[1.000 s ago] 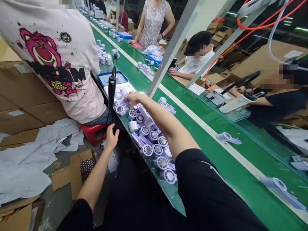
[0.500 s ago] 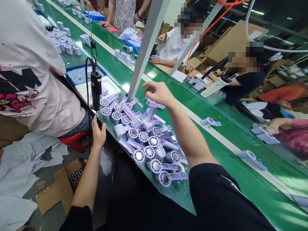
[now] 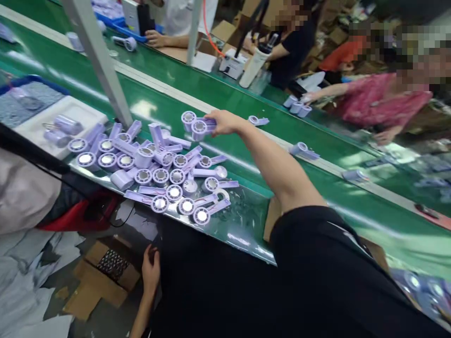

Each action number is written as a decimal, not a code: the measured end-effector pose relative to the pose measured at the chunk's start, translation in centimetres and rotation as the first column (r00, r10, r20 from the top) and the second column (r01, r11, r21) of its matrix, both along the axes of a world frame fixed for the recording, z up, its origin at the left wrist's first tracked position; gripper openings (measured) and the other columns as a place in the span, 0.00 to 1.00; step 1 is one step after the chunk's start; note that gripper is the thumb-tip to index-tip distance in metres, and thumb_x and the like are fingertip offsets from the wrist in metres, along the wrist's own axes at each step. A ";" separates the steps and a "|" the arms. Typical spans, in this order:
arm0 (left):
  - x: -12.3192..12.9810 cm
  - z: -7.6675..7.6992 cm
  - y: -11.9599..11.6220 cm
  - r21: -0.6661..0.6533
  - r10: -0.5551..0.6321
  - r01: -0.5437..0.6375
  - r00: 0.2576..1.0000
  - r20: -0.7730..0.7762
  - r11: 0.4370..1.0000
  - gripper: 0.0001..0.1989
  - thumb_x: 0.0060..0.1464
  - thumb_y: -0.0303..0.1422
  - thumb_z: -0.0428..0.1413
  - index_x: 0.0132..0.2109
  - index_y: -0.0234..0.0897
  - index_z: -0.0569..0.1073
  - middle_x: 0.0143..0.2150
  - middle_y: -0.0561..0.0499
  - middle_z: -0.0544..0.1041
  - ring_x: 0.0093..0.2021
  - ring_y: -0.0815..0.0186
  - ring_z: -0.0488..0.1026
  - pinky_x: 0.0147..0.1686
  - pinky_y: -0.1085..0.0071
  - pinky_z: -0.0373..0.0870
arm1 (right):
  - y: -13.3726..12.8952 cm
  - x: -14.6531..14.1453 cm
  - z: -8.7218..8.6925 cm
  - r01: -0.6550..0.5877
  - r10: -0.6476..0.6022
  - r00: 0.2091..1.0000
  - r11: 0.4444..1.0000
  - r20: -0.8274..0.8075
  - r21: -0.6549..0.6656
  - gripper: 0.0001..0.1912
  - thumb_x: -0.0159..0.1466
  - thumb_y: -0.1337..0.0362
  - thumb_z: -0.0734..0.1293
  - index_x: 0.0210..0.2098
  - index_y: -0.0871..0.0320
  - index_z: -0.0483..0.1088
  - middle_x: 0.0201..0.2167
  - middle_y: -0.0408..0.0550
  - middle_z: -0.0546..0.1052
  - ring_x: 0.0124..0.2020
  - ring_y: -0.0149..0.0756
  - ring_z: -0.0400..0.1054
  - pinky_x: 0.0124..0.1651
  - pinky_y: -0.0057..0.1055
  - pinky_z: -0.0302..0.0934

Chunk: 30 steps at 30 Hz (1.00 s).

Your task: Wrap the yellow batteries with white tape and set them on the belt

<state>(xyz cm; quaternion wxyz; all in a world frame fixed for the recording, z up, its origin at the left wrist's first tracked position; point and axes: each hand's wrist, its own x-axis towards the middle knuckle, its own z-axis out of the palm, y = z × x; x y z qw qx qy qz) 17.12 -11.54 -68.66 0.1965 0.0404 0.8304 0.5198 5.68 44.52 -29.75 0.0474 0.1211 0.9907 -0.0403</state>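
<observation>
Over the green conveyor, my right hand (image 3: 225, 123) is closed on the handle ends of two purple handheld-fan housings (image 3: 199, 127), their round heads pointing left. Nearer me, a pile of similar purple fan housings (image 3: 161, 176) covers the green worktop, many with silver discs in their round heads and thin wires in the handles. My left hand (image 3: 151, 270) is low beside my body, below the worktop edge. Its thumb and fingers are loosely curved with a dark gap between them, and I make out nothing held there.
A white tray (image 3: 79, 112) with purple cylinders and a blue tray (image 3: 35, 98) stand left. A metal post (image 3: 102, 61) rises behind the pile. More fan housings (image 3: 302, 150) lie along the belt. A cardboard box (image 3: 102, 277) is on the floor. Co-workers sit across the conveyor.
The view has swung right. My right hand has taken hold of two fan housings and holds them over the belt. My left hand has dropped from beside the hanging electric screwdriver to below the worktop.
</observation>
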 end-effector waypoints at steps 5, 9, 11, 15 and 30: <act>0.8 6.5 6.7 0.077 -0.238 0.400 0.677 -0.697 0.913 0.15 0.68 0.38 0.60 0.57 0.39 0.78 0.49 0.41 0.84 0.48 0.54 0.82 0.53 0.56 0.78 | -5.0 25.9 1.6 -0.065 0.061 0.998 0.986 -0.030 -0.154 0.33 0.62 0.62 0.74 0.67 0.56 0.74 0.57 0.57 0.80 0.56 0.51 0.74 0.63 0.48 0.68; -1.3 12.3 13.2 -0.065 -0.212 0.512 0.235 -0.948 0.857 0.13 0.65 0.31 0.65 0.56 0.42 0.82 0.50 0.41 0.83 0.52 0.53 0.78 0.56 0.55 0.71 | -11.5 34.3 -2.8 -0.079 0.096 0.994 0.962 0.053 -0.262 0.32 0.62 0.72 0.70 0.66 0.55 0.75 0.57 0.56 0.81 0.58 0.49 0.74 0.60 0.45 0.70; -1.9 14.2 15.4 -0.098 -0.198 0.473 0.166 -0.966 0.876 0.10 0.67 0.31 0.63 0.54 0.42 0.83 0.47 0.41 0.82 0.50 0.53 0.77 0.54 0.55 0.69 | -12.8 32.7 -5.1 -0.155 0.184 0.978 0.957 0.100 -0.243 0.34 0.60 0.76 0.69 0.66 0.57 0.76 0.56 0.58 0.81 0.57 0.49 0.74 0.60 0.45 0.70; -1.3 16.7 17.6 -0.107 -0.181 0.415 0.142 -0.973 0.903 0.08 0.69 0.33 0.60 0.50 0.40 0.84 0.47 0.40 0.82 0.49 0.52 0.75 0.53 0.54 0.66 | -11.6 27.4 -7.7 -0.262 0.274 0.958 0.956 0.084 -0.129 0.38 0.58 0.79 0.71 0.67 0.55 0.75 0.59 0.55 0.81 0.61 0.49 0.72 0.66 0.46 0.68; 6.4 20.3 19.5 -0.187 -0.369 0.665 0.142 -0.919 0.723 0.13 0.69 0.31 0.59 0.58 0.41 0.81 0.52 0.42 0.85 0.53 0.51 0.78 0.57 0.52 0.71 | -14.2 42.9 -3.5 0.276 -0.277 0.961 0.960 0.019 0.051 0.32 0.62 0.49 0.81 0.61 0.57 0.79 0.58 0.62 0.83 0.60 0.60 0.78 0.57 0.46 0.72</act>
